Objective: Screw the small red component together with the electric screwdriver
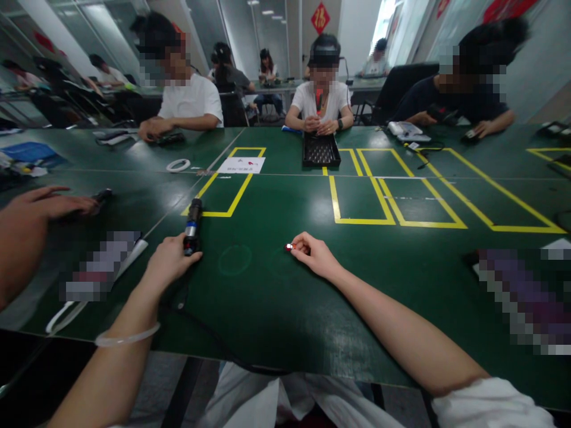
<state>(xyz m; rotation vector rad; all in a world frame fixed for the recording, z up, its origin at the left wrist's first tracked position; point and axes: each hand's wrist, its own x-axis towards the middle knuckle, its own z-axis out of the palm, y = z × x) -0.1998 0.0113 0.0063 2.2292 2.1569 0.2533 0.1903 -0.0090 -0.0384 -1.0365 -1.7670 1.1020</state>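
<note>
My left hand [172, 261] has its fingers closed round the lower end of a black flashlight [194, 217] with a blue and silver band. The flashlight lies on the green table, pointing away from me. To the right, my right hand [314, 254] rests on the tabletop, pinching a small red object with a bright white spot [289, 246]. Most of that small object is hidden by my fingers, so its kind is unclear. Between my hands a faint pale ring [235, 260] shows on the table.
Yellow tape outlines [363, 221] mark the green table [276, 321]. A printed white sheet [241, 165] and a white ring [178, 165] lie farther off. Opposite, a person sits behind a black tray [321, 151]. A co-worker's hand [49, 205] reaches in from the left. Blurred-out screens flank me.
</note>
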